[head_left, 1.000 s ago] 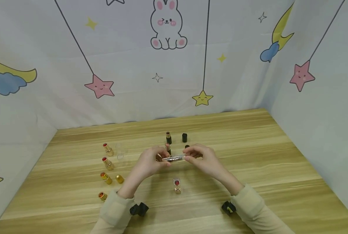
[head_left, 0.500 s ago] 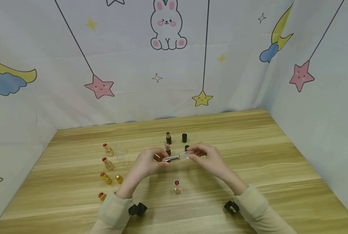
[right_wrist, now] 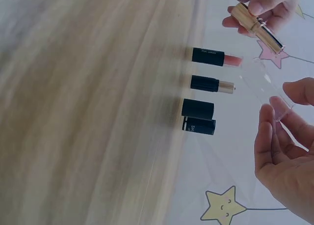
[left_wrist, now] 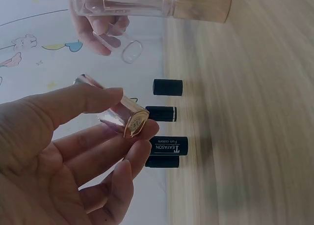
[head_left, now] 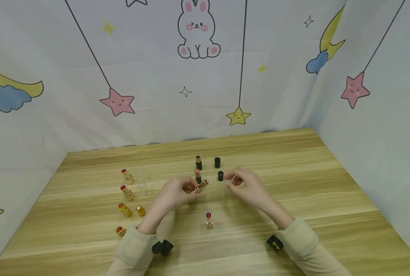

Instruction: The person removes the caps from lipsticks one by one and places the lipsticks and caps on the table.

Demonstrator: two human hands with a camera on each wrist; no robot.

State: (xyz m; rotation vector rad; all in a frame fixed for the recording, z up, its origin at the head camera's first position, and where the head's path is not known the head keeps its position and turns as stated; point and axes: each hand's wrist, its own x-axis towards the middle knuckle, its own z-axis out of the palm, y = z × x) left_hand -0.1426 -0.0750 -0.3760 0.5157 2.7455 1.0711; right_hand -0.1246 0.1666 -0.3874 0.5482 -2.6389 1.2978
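My left hand [head_left: 175, 193] pinches a shiny gold lipstick [head_left: 203, 185] by its base, thumb against fingers. The lipstick is uncapped and tilts up to the right over the table, its base end facing the camera in the left wrist view. Off to the right, my right hand [head_left: 244, 186] pinches a clear cap [right_wrist: 262, 82] between thumb and fingertips, apart from the lipstick. Just behind the hands stand two black-based lipsticks, one pink-tipped [head_left: 197, 175] and one gold-necked [head_left: 199, 162]. Two black caps [head_left: 220, 176] stand beside them, one close to my right fingertips.
Nearer the front, a gold lipstick under a clear cap [head_left: 209, 221] stands on the wooden table [head_left: 315, 184]. Several open gold lipsticks [head_left: 127, 193] line the left side, with a gold cap [head_left: 141, 211] and clear caps [head_left: 141, 184] beside them. Patterned cloth [head_left: 156, 76] hangs behind.
The clear cap has come off the lipstick, and my right hand has moved right with it. The lipstick in my left hand has swung so its tip points up and away.
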